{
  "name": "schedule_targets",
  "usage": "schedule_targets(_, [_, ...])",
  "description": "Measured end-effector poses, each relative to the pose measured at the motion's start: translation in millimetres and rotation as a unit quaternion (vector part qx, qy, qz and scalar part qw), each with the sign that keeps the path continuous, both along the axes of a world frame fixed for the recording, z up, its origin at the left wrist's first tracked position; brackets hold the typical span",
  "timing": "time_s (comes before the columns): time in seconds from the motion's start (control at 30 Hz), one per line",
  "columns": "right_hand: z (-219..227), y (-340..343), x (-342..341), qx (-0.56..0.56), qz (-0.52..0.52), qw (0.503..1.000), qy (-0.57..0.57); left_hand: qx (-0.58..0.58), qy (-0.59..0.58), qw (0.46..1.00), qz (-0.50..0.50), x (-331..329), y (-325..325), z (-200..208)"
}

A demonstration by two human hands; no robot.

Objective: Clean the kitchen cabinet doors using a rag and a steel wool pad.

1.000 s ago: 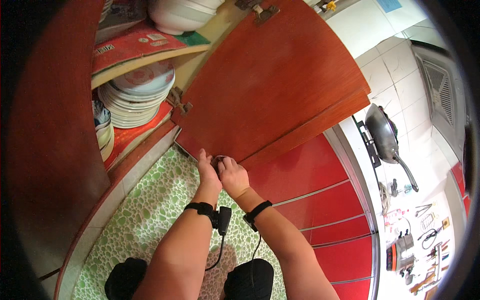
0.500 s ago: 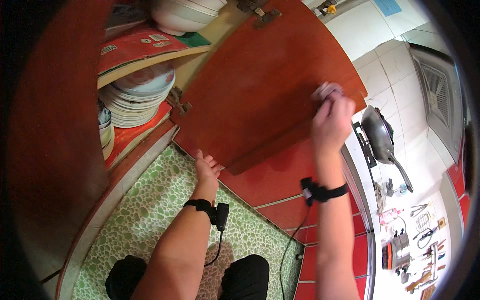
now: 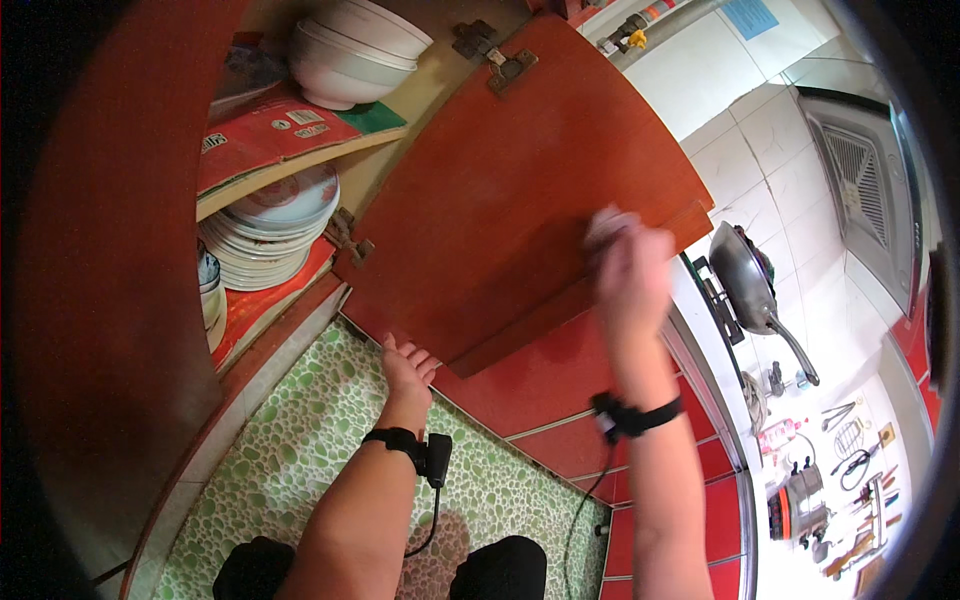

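Observation:
A reddish-brown wooden cabinet door (image 3: 500, 220) stands swung open on its hinges. Against its inner face, towards the outer edge, my right hand (image 3: 636, 275) presses a bunched, greyish-purple cloth (image 3: 608, 228); hand and cloth are smeared by motion. My left hand (image 3: 407, 368) is palm up at the door's lower edge, its fingers apart and touching that edge. Both wrists wear a black strap with a small box and a cable.
Inside the cabinet, white bowls (image 3: 355, 55) stand on the upper shelf and stacked plates (image 3: 270, 235) below. To the right are a frying pan (image 3: 745, 280) on a stove, red drawer fronts (image 3: 560, 440) and a pot (image 3: 800, 500). Green pebble-patterned flooring (image 3: 280, 470) lies beneath.
My right hand has moved the cloth left and slightly down over the door. The left hand stays at the lower edge. The whole view has shifted slightly.

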State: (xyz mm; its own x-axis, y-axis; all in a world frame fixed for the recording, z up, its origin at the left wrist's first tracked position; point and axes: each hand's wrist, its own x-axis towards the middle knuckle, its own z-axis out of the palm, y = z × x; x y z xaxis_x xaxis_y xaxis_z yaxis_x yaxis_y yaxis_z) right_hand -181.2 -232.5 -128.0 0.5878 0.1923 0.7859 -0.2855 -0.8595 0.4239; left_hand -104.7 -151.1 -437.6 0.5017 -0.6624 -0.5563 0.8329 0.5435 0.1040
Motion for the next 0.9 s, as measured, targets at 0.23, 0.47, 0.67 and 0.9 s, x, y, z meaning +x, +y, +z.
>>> schedule_targets(0.23, [-47.9, 11.9, 38.3, -0.003, 0.036, 0.995, -0.09, 0.026, 0.023, 0.999, 0.021, -3.4, -3.2, -4.8])
schedule_targets(0.47, [-270.6, 30.8, 48.6, 0.082, 0.047, 0.963, 0.251, -0.201, 0.177, 0.942, 0.202, -20.4, -5.6, -14.7])
schedule_targets(0.67, [-127.1, 13.2, 61.5, -0.012, 0.053, 0.985, 0.161, -0.094, 0.056, 0.993, 0.038, 3.4, 18.2, -15.3])
schedule_targets(0.9, [-151.6, 3.3, 86.3, 0.025, 0.044, 0.993, 0.11, -0.095, 0.048, 0.994, 0.015, -19.1, -8.8, -14.0])
